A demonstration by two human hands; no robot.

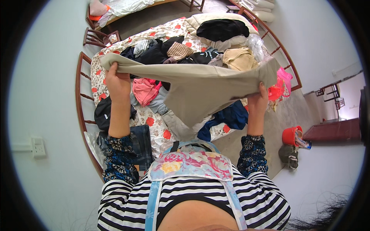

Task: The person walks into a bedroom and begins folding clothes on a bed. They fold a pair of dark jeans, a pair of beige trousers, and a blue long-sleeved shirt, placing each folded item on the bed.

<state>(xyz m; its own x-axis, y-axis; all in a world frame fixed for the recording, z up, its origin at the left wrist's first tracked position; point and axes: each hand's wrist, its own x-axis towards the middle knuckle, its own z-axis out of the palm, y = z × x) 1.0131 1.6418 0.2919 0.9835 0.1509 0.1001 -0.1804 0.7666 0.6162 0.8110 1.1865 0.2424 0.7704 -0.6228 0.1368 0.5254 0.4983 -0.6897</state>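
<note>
A khaki-beige cloth garment (196, 83) is stretched sideways between my two hands, above the bed. My left hand (118, 86) grips its gathered left end, thumb on top. My right hand (258, 96) pinches the other end, the fingers mostly hidden behind the cloth. Beneath and behind the garment lie heaped clothes: a coral-pink piece (146, 91), a navy blue piece (231, 115), a brown checked piece (179, 51), a tan folded piece (239, 58) and a black piece (222, 29). Dark denim jeans (141, 144) rest near my left forearm.
The bed has a floral sheet (141, 115) and wooden end rails (79, 83). A wooden chair (99, 37) stands beyond its left corner. On the floor at the right are a red bucket (290, 135) holding items and a dark bag-like thing (289, 157). Another bed stands at the top left.
</note>
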